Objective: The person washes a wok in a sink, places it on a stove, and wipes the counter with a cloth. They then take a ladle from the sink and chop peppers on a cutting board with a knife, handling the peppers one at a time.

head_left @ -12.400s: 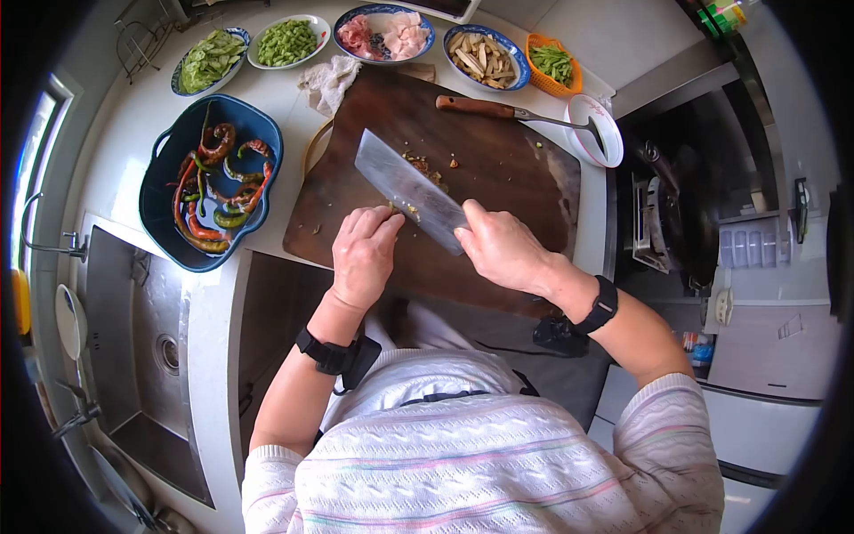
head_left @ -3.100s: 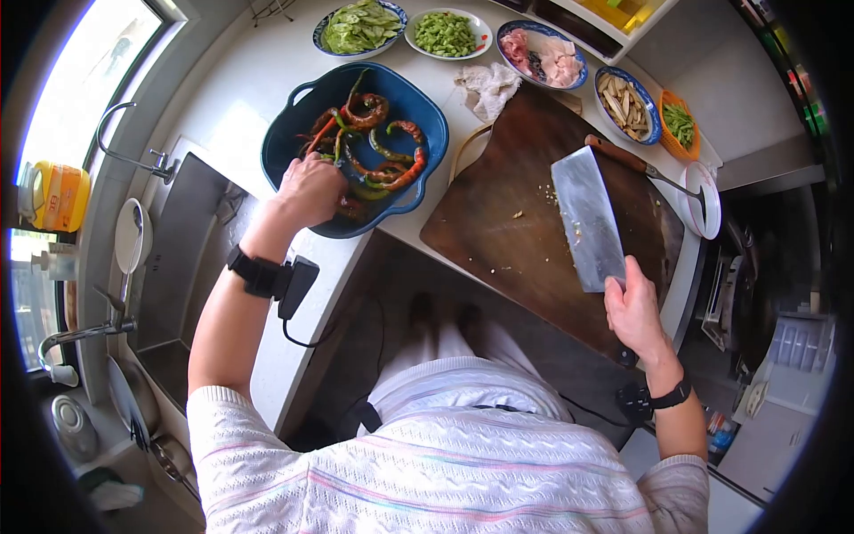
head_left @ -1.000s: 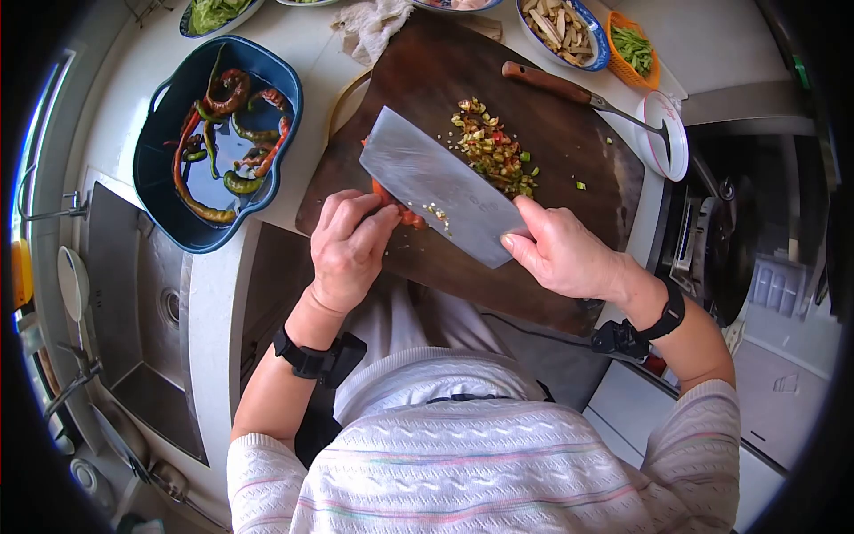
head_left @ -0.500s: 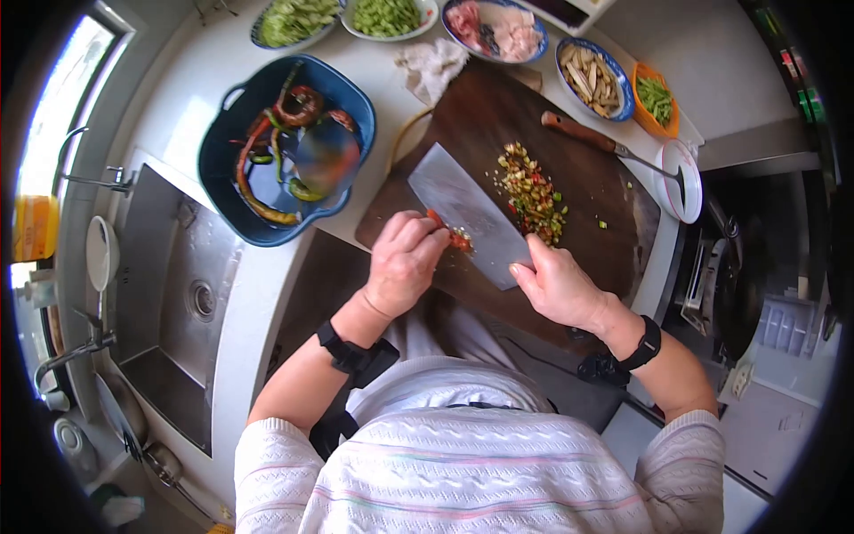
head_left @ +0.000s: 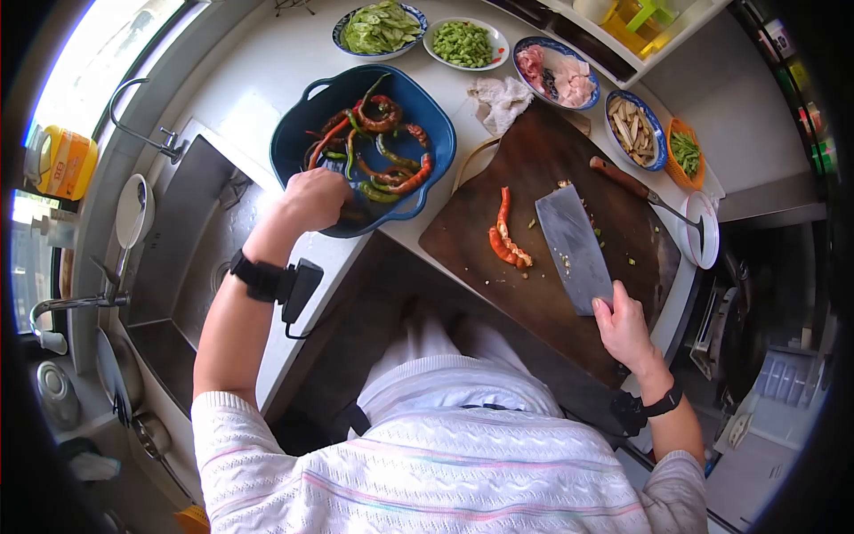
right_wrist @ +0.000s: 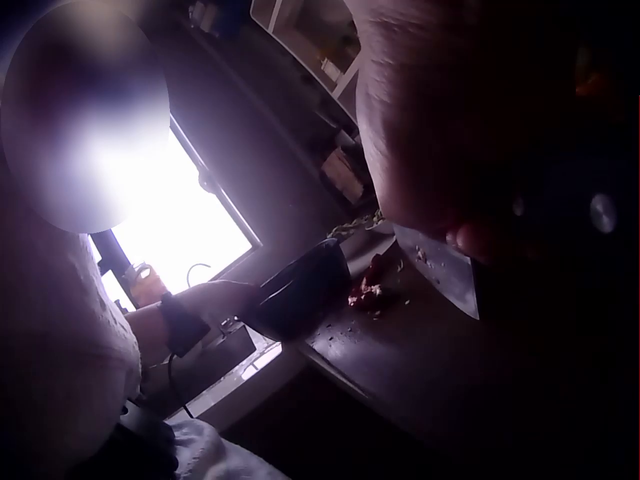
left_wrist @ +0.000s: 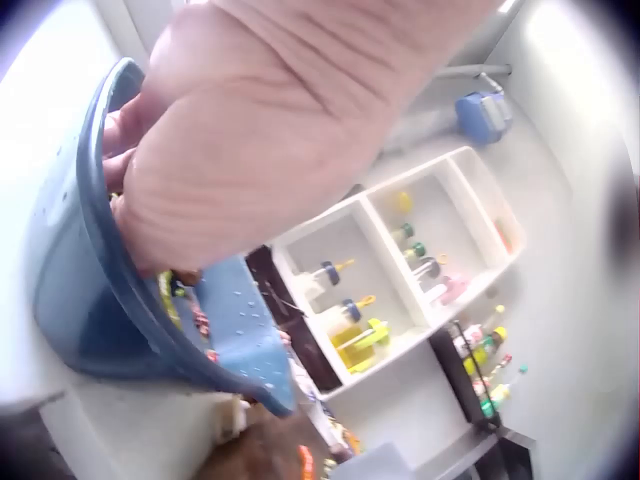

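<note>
My left hand point(head_left: 318, 198) reaches over the near-left rim of a blue basin point(head_left: 283, 142) that holds several red and green chili peppers point(head_left: 418, 173). In the left wrist view its fingers point(left_wrist: 120, 165) dip behind the rim of the basin point(left_wrist: 90, 310), and whatever they touch is hidden. My right hand point(head_left: 627, 329) grips the handle of a cleaver point(head_left: 572, 249), its broad blade held over the wooden cutting board point(head_left: 467, 218) with small bits stuck to it. Left of the blade lies a red chili pepper point(head_left: 498, 240), split at its near end. Most of the chopped pieces are hidden behind the blade.
Along the back stand plates of sliced greens point(head_left: 378, 31), chopped green beans point(head_left: 463, 43), meat point(head_left: 556, 73) and pale strips point(head_left: 632, 125), plus an orange basket point(head_left: 687, 151). A wooden-handled spatula point(head_left: 623, 176) rests across a white bowl point(head_left: 700, 227). The sink point(head_left: 182, 267) is left.
My left hand has let go of the red chili pepper on the board and moved left into the basin. My right hand has drawn the cleaver rightward, over the chopped pieces.
</note>
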{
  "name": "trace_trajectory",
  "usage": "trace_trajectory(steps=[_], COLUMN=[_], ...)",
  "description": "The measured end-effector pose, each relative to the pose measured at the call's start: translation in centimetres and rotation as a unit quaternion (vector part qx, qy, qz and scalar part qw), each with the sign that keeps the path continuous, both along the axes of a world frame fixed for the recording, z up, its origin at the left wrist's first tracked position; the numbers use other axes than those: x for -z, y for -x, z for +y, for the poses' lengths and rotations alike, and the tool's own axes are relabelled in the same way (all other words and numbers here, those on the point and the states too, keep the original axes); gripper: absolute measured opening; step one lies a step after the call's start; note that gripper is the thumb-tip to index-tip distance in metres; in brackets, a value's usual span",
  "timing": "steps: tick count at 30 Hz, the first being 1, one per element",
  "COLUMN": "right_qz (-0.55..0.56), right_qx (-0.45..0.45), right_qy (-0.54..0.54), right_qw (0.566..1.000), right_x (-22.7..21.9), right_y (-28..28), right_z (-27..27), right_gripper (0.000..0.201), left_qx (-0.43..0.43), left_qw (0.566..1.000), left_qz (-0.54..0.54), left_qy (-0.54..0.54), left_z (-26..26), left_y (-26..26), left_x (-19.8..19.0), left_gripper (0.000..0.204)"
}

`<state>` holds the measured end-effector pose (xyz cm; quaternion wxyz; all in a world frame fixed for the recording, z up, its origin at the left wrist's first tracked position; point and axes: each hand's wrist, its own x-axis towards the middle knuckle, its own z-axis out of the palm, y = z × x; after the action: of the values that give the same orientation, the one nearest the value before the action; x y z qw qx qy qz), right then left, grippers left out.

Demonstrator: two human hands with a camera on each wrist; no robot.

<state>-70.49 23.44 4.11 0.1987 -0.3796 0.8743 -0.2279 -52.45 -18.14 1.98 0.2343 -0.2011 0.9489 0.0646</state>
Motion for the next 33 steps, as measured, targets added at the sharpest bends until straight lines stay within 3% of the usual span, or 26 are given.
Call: trace_trajectory(steps=[4,6,7,9,10,14,15,17,19,21,23,25,27,30,33], right_qz=[0.017,0.011,0.004,-0.002,-0.006,-0.016,-0.019,-0.022,-0.015,-0.019,-0.021,-0.024,-0.025,-0.039,-0.089], right_qx=[0.001,0.008,0.012,0.008,0.002,0.003,0.004,0.008,0.003,0.01,0.016,0.003,0.009,-0.009,-0.028], right_qy=[0.008,0.009,0.008,0.021,0.036,0.017,0.015,0.014,0.017,0.014,0.005,0.035,0.019,0.064,0.032], right_qw=[1.0,1.0,1.0,1.0,0.999,1.0,1.0,1.0,1.0,1.0,1.0,0.999,0.999,0.997,0.995], right_x=[0.2,0.2,0.2,0.0,-0.1,-0.3,-0.2,-0.2,-0.3,-0.2,-0.1,0.3,0.2,-0.4,-1.4], right_y=[-0.1,-0.1,-0.2,-0.3,-0.3,-0.1,0.0,0.0,0.0,0.2,0.4,0.6,0.9,1.1,1.4], right_z=[0.1,0.1,0.2,-0.1,-0.2,-0.2,-0.1,-0.1,-0.1,-0.2,0.1,0.3,0.4,0.5,0.2], right_gripper=[0.023,0.022,0.022,0.02,0.019,0.02,0.02,0.02,0.021,0.021,0.021,0.021,0.022,0.023,0.023], left_qx=[0.038,0.023,-0.003,-0.133,-0.177,-0.259,-0.258,-0.249,-0.243,-0.19,-0.009,0.138,0.161,0.123,0.095], left_qw=[0.998,0.975,0.951,0.831,0.784,0.66,0.661,0.611,0.613,0.727,0.812,0.827,0.858,0.858,0.849], left_qz=[0.0,0.156,0.217,0.35,0.391,0.5,0.498,0.547,0.55,0.571,0.564,0.54,0.482,0.492,0.512], left_qy=[-0.054,-0.16,-0.221,-0.412,-0.448,-0.498,-0.499,-0.515,-0.513,-0.33,-0.151,-0.075,-0.079,-0.083,-0.084], left_z=[-0.2,-1.5,-1.9,-2.7,-3.4,-4.0,-3.7,-3.0,-0.9,3.9,9.7,14.9,18.1,19.0,19.2], left_y=[0.3,-0.9,-1.3,-1.7,-2.0,-2.5,-2.5,-2.5,-2.3,-1.6,-0.2,1.4,1.8,2.7,2.9], left_x=[-2.4,-3.9,-4.9,-4.6,-5.2,-5.9,-6.1,-6.5,-7.0,-7.3,-5.0,-1.9,1.2,3.8,4.4], left_gripper=[0.02,0.022,0.023,0.026,0.028,0.029,0.029,0.029,0.027,0.022,0.023,0.032,0.04,0.043,0.043])
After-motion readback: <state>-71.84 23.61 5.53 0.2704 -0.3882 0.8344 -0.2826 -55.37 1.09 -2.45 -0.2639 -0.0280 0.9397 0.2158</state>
